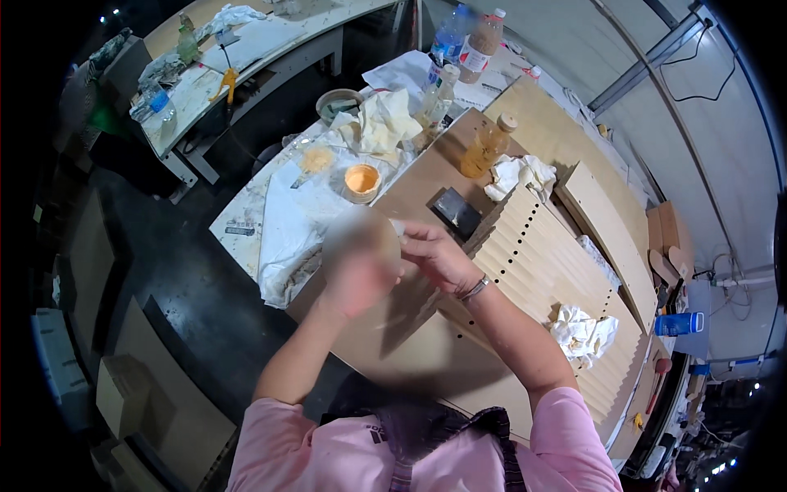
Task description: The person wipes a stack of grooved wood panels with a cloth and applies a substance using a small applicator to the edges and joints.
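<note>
My left hand (359, 287) is raised over the front of the workbench. A round blur covers its fingers and whatever they may hold. Close to its right is my right hand (443, 258), with a bracelet at the wrist. Its fingers are bent and closed, their tips meeting a small pale bit at the blur's edge that I cannot make out. Beyond the hands stands an open tub of orange paste (361, 180). A dark rectangular block (456, 213) lies past my right hand. Beneath my right forearm are ribbed wooden panels (525, 271) with rows of black holes.
A bottle of amber liquid (487, 149) stands behind the block, near crumpled white cloth (521, 175). Another crumpled cloth (584, 334) rests on the panels. Clear bottles (482, 47) and a bowl (338, 105) stand farther back. Boards (156, 402) lie at lower left.
</note>
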The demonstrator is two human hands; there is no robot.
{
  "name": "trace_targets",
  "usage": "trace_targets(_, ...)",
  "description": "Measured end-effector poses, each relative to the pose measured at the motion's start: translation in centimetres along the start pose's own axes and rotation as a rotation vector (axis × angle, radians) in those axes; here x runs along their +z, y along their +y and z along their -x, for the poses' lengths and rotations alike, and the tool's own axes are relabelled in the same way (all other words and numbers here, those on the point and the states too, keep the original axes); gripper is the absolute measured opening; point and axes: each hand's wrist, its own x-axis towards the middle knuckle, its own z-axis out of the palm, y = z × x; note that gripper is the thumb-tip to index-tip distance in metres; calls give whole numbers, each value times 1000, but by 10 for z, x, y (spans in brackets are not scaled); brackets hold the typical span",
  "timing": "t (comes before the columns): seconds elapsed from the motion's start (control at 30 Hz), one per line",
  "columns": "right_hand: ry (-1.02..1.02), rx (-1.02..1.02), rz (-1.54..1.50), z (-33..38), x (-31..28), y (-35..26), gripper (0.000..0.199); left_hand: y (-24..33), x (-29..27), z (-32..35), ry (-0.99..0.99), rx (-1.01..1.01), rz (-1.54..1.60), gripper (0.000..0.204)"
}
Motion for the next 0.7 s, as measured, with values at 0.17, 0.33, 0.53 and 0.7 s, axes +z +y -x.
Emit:
trace_targets(0.17, 344, -91, -138, 16, -23, -25, 28, 30, -52, -35, 357, 365, -973, 10)
trace_targets(0.33, 427, -135, -127, 22, -49, -33, 26, 25, -73, -41, 432, 498, -1479, 5)
trace_targets(0.53, 408, -15, -84, -6, -37, -20, 20, 92, -125, -88, 822, 674, -1691, 8)
trace_targets(0.7, 411, 14, -65, -34, -26, -14, 7, 111, -152, -116, 980, 458, -2020, 8)
